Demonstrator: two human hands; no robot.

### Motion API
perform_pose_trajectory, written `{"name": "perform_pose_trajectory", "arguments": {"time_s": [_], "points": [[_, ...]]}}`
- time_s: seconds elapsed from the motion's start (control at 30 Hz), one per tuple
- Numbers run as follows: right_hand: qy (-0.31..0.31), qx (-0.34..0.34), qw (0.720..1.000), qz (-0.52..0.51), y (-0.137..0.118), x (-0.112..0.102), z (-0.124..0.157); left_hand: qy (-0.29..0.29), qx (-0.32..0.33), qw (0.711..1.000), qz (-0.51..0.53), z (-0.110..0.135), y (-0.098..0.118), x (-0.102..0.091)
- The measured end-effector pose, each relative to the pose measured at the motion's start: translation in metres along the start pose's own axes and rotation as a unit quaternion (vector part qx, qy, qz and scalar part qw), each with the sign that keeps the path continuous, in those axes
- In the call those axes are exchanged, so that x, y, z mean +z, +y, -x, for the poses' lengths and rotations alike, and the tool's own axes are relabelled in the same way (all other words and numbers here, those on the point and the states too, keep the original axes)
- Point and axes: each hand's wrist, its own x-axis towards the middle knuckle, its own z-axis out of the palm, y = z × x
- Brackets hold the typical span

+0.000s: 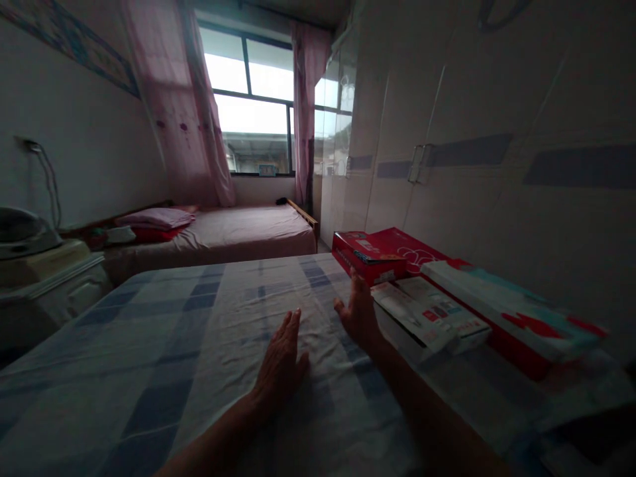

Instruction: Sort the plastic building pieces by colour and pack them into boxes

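Both my hands hold nothing and face each other above the blue-and-white checked sheet (233, 311) on the near bed. My left hand (283, 358) is open, its fingers stretched forward and the thumb apart. My right hand (360, 311) is open too, thumb and fingers apart, just left of a white box (432, 311) with printed pictures. Past its fingertips lies a red box (368, 255). Whether the right hand touches either box I cannot tell.
A large flat red package (405, 245) and a long white-and-red package (517, 318) lie along the right side. White wardrobe doors (387, 119) rise beyond them. A second bed (248, 225) stands under the window, and a cabinet (50, 271) at the left.
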Motion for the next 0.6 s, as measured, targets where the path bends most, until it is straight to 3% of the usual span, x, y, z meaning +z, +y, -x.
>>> {"name": "perform_pose_trajectory", "arguments": {"time_s": [0.13, 0.27, 0.43, 0.6], "points": [[0.056, 0.011, 0.995, 0.084, 0.034, -0.065, 0.0, -0.012, -0.009, 1.0, -0.006, 0.0, -0.001, 0.002], [-0.002, 0.083, 0.978, 0.192, 0.076, -0.104, 0.021, -0.021, -0.021, 1.0, 0.003, -0.001, -0.001, 0.001], [-0.135, 0.151, 0.953, 0.225, 0.109, -0.107, 0.049, -0.015, -0.017, 1.0, 0.001, -0.003, -0.002, 0.001], [-0.148, 0.134, 0.952, 0.232, 0.107, -0.103, 0.055, -0.016, -0.023, 1.0, -0.014, -0.002, -0.004, 0.003]]}}
